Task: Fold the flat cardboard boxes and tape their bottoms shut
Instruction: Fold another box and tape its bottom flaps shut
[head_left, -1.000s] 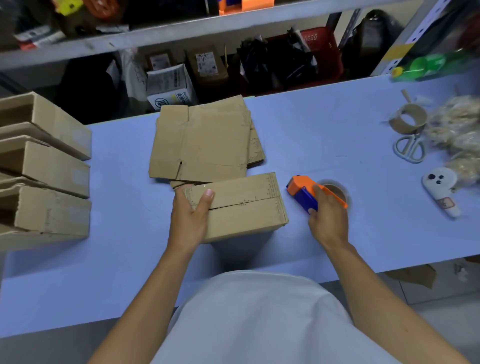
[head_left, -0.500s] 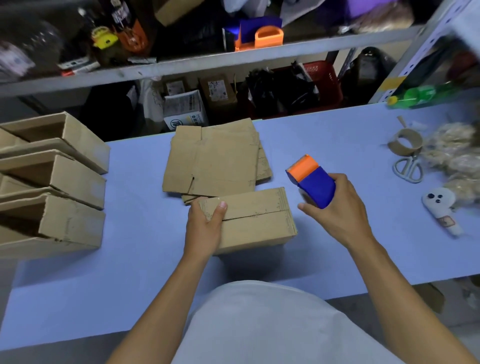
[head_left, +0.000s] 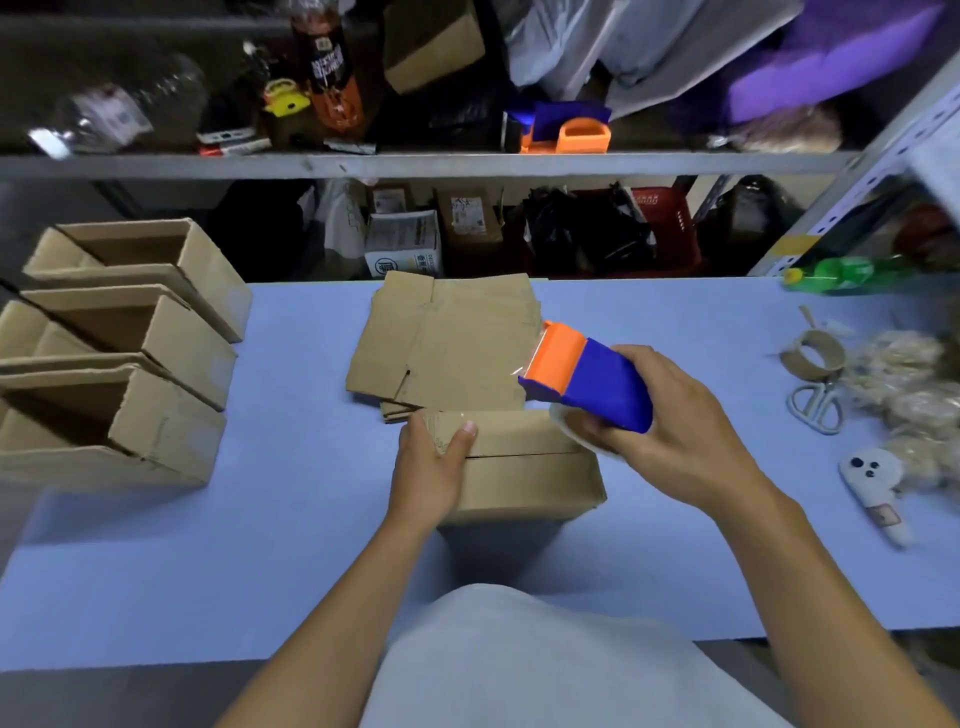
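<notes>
Holding the folded box (head_left: 524, 467) down by its left end, the left hand (head_left: 431, 467) curls over the flaps; the right hand (head_left: 670, 436) clamps the tape dispenser (head_left: 587, 379) just above the box's right end. Seam looks untaped. Left of that grip, three finished boxes (head_left: 130, 364); beyond, flat cardboard (head_left: 447, 348) waits on the worktop (head_left: 260, 571).

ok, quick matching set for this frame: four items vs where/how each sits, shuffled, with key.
Items:
1. tape dispenser
2. folded box
3. scissors
4. flat cardboard stack

States:
A. lying on the table right of the work area
B. held in the right hand
C. gripped at its left end by the left hand
D. lying behind the folded box

Pairs: 1-B, 2-C, 3-A, 4-D
</notes>
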